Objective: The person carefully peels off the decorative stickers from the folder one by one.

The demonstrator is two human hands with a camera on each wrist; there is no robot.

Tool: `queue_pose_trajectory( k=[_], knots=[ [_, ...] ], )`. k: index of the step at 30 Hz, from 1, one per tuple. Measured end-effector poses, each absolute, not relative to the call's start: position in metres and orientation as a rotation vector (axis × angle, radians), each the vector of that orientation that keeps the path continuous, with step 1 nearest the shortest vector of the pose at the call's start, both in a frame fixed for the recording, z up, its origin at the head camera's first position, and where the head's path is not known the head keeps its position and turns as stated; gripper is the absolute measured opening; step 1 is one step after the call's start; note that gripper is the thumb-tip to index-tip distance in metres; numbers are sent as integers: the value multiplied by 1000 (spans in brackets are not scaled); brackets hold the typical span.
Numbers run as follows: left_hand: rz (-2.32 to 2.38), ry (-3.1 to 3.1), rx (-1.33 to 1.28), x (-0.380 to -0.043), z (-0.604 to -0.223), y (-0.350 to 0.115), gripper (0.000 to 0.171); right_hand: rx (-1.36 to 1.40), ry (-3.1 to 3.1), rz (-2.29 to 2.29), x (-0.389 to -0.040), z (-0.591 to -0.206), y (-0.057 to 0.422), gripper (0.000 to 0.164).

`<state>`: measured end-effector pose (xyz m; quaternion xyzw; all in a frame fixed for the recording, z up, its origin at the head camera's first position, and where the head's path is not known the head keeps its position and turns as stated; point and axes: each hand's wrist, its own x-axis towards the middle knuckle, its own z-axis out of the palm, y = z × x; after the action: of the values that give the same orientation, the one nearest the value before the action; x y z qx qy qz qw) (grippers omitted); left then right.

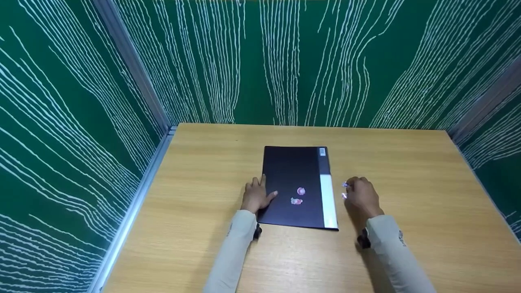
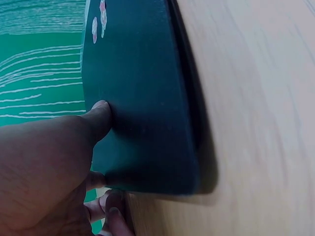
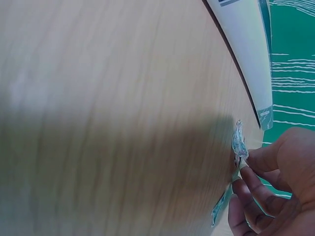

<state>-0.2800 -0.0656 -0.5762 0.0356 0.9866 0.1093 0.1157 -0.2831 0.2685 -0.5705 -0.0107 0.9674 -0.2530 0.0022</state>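
A black folder (image 1: 290, 187) lies on the table with a white strip along its right side. Two small stickers are on its cover: a round pink one (image 1: 301, 191) and a pink-and-white one (image 1: 296, 201). My left hand (image 1: 255, 196) rests at the folder's left edge, thumb on the cover, other fingers along the edge. To the right of the folder, my right hand (image 1: 363, 197) pinches a small shiny sticker (image 3: 239, 142) between thumb and fingertips. A second shiny piece (image 3: 218, 209) is close by those fingers; whether the two are joined, I cannot tell.
The wooden table (image 1: 195, 171) extends around the folder on all sides. Green walls (image 1: 252, 81) with white wavy lines stand at the back and sides, with metal posts (image 1: 134, 61) at the corners.
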Motion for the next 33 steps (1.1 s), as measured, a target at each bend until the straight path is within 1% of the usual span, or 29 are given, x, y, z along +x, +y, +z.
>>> queue_pose_trajectory(
  k=[14,25,33],
  knots=[
    [383,2867,78,-276,-571,-65,81,-69,3021,-842,-281,-568,269,32],
    [406,2859,66,-283,-582,-66,85,-51,3049,-868,-281,-569,262,32],
    [393,2864,72,-282,-581,-65,83,-55,3030,-946,-281,-569,255,34]
  ],
)
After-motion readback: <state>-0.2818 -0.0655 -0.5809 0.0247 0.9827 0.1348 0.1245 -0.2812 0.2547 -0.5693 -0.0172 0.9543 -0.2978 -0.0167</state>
